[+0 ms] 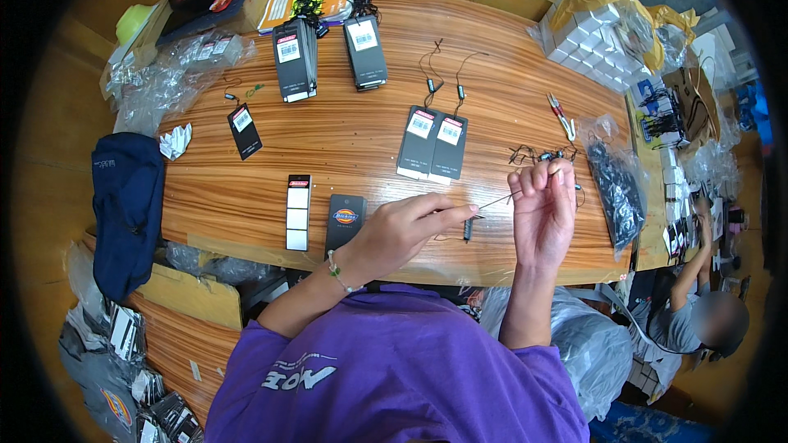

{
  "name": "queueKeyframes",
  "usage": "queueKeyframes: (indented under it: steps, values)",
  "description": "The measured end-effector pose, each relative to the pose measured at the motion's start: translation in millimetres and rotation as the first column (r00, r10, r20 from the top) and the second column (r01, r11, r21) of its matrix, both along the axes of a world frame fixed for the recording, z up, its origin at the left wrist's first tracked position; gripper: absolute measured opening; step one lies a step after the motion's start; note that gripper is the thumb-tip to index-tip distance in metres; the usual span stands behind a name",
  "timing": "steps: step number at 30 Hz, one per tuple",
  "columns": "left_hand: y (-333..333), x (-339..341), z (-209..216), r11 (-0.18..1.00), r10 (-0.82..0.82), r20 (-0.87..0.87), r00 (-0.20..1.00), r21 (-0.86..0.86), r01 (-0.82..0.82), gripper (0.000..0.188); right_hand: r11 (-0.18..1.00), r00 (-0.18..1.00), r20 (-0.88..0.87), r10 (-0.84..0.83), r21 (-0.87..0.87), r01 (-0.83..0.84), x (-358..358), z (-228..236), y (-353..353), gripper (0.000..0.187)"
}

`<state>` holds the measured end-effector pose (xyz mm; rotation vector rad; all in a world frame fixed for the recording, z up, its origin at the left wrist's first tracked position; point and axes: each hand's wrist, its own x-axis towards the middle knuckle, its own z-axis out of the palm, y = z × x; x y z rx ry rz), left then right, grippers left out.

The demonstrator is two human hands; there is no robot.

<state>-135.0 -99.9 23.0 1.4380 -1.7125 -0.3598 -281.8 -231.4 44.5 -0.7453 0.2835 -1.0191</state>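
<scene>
A thin dark string (497,200) stretches between my two hands, with a small dark plastic seal (469,229) hanging near my left fingertips. My left hand (408,230) is closed in a pinch on the string's left end. My right hand (544,209), raised and palm up, pinches the other end. Beneath my left hand lies a dark grey hang tag (344,217), partly covered by the hand. Next to it is a strip of white stickers (299,217). Beyond my hands, two grey hang tags (432,144) with strings lie side by side. A heap of loose strings (542,154) sits behind my right hand.
Two stacks of tags (295,61) stand at the back. One single tag (244,131) and crumpled paper (176,141) lie left. Right are snips (562,117), a bag of black strings (614,189) and a block of white boxes (593,45). A co-worker (698,299) sits far right.
</scene>
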Motion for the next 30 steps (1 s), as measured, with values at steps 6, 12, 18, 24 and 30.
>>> queueKeyframes:
  steps: [6, 12, 18, 24, 30]
  values:
    - [14, 22, 5, 0.995, 0.021, -0.25, 0.968, 0.101, 0.005, 0.041, 0.977, 0.983, -0.128, 0.134, -0.148, -0.153, -6, 10, 17, 0.011]
    - [78, 124, -10, 0.799, 0.428, 0.152, 0.891, 0.397, -0.452, 0.049, 0.968, 0.95, -0.308, 0.044, -0.221, -0.116, -32, 6, 18, 0.018]
    - [99, 138, -37, 0.67, 0.535, -0.034, 0.844, 0.626, -0.4, 0.055, 0.974, 0.944, -0.33, -0.003, -0.214, -0.071, -47, 2, 1, 0.019]
    - [103, 130, -42, 0.775, 0.531, 0.318, 0.786, 0.194, -0.602, 0.05, 0.967, 0.909, -0.413, -0.055, -0.25, -0.056, -53, -2, -1, 0.026]
    - [104, 115, -10, 0.775, 0.624, -0.466, 0.627, 0.472, -0.42, 0.032, 0.958, 0.813, -0.579, -0.057, -0.261, -0.118, -50, 0, 6, 0.015]
